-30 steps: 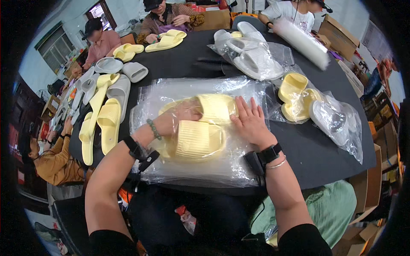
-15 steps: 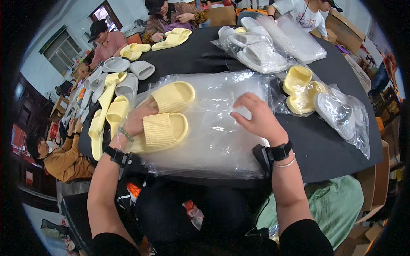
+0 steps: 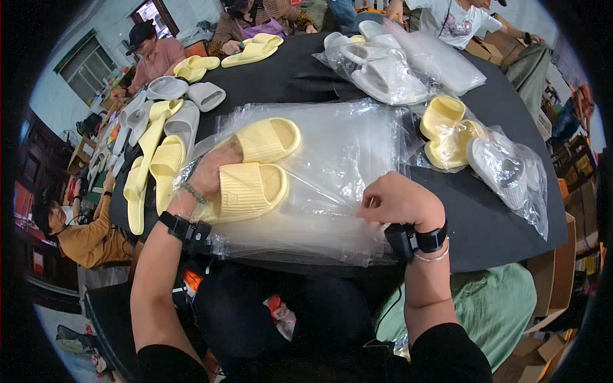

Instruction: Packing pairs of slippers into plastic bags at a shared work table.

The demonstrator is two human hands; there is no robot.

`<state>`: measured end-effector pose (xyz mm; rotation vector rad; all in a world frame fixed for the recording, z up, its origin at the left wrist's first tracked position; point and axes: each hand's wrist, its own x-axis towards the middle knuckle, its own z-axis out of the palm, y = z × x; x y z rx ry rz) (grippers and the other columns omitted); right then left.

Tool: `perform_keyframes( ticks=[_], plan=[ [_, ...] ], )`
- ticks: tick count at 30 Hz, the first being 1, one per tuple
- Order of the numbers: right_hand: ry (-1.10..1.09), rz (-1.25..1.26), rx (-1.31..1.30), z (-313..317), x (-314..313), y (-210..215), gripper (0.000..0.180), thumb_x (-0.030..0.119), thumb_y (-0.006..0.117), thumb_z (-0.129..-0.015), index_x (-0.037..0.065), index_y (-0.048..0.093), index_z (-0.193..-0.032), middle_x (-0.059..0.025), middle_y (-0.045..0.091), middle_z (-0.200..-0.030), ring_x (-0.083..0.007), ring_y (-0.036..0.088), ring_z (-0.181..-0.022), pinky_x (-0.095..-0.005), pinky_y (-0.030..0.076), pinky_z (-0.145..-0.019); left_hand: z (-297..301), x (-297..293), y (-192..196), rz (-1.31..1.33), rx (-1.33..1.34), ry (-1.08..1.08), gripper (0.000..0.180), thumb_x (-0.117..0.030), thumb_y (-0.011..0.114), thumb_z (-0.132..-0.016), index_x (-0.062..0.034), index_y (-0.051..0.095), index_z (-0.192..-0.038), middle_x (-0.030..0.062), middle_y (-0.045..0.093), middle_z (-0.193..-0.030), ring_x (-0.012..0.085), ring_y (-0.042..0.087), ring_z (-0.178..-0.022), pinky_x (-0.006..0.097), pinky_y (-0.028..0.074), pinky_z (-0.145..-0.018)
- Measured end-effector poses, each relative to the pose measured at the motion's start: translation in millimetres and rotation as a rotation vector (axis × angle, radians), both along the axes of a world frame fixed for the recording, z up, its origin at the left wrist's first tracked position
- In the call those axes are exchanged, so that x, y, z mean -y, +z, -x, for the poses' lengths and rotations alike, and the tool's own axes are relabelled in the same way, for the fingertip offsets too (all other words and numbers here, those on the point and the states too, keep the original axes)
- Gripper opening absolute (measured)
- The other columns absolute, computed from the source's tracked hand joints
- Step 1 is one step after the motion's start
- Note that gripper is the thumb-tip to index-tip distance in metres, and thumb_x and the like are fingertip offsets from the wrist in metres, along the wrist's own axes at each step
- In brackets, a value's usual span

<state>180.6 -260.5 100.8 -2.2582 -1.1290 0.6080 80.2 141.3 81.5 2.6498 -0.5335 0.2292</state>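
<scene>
A pair of ribbed yellow slide slippers lies over a stack of clear plastic bags (image 3: 332,140) at the table's middle. My left hand (image 3: 208,171) grips the pair at the left, its fingers partly hidden behind the upper slipper (image 3: 269,139) and the lower slipper (image 3: 252,191). Clear film wraps round this hand and the slippers, so both appear to be inside a bag. Over on the right, my right hand (image 3: 408,199) pinches the film near the bag's lower right part. Creases run from that pinch toward the slippers.
Loose yellow slippers (image 3: 167,163) and grey slippers (image 3: 206,96) lie at the left. Bagged grey slippers (image 3: 389,76) sit at the back, beside more bags (image 3: 440,60). A bagged yellow pair (image 3: 445,134) and grey pair (image 3: 501,172) lie right. Other people sit around the dark table (image 3: 287,80).
My right hand has come down and toward me, from open fingers above the stack to a pinch on the film. My left hand and the slippers have shifted slightly right.
</scene>
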Motion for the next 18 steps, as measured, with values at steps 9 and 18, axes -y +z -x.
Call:
perform_keyframes(
  ticks=[9, 18],
  plan=[
    [-0.278, -0.611, 0.198, -21.0, -28.8, -41.3, 0.025, 0.017, 0.063, -0.089, 0.004, 0.062, -0.110, -0.0176, 0.067, -0.106, -0.0304, 0.068, -0.092, -0.0401, 0.055, -0.076, 0.1, -1.9, -3.0, -0.008, 0.036, -0.020, 0.027, -0.018, 0.069, -0.083, -0.0064, 0.069, -0.107, 0.0104, 0.067, -0.118, 0.0335, 0.053, -0.124, 0.040, 0.040, -0.107],
    [-0.196, 0.177, 0.400, -40.2, -18.4, -51.4, 0.090, 0.055, 0.070, -0.077, 0.008, 0.039, -0.146, -0.0118, 0.030, -0.157, -0.0377, 0.012, -0.148, -0.0566, 0.014, -0.117, -11.2, -12.6, -20.7, 0.038, 0.019, 0.003, 0.023, -0.018, 0.063, -0.087, -0.0058, 0.068, -0.105, 0.0149, 0.061, -0.125, 0.0344, 0.055, -0.117, 0.038, 0.043, -0.101]
  ],
)
